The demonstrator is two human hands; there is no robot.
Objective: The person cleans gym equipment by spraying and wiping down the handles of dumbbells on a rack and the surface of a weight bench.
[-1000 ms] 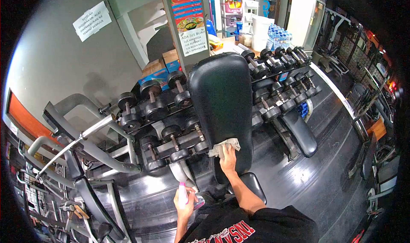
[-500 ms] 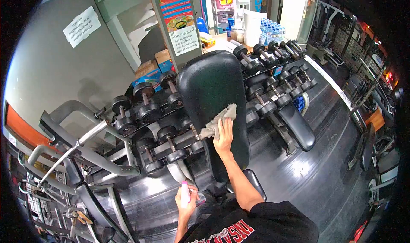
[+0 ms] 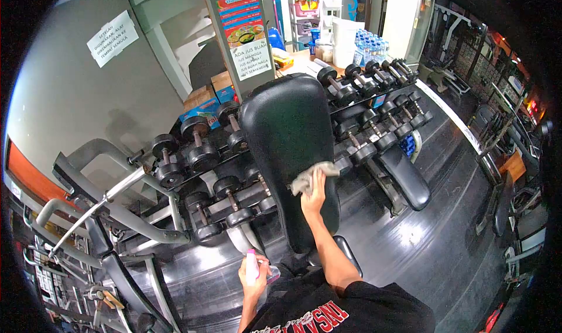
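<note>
Person wears a black short-sleeved fabric T-shirt [image 3: 389, 309]. On it, large red block capitals [image 3: 328, 318] edged in white, "INSAN" legible; adjoining white script [image 3: 305, 319], too small to read. Right sleeve [image 3: 358, 293] plain black. Left hand [image 3: 250, 284], right hand [image 3: 314, 197] bare.

The cloth [image 3: 304, 182] is grey, backrest [image 3: 290, 137] black, sprayer [image 3: 252, 267] pink-and-white.

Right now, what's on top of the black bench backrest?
A greyish cloth under the right hand, on the backrest's lower half. The surface beneath the cloth is covered.
</note>
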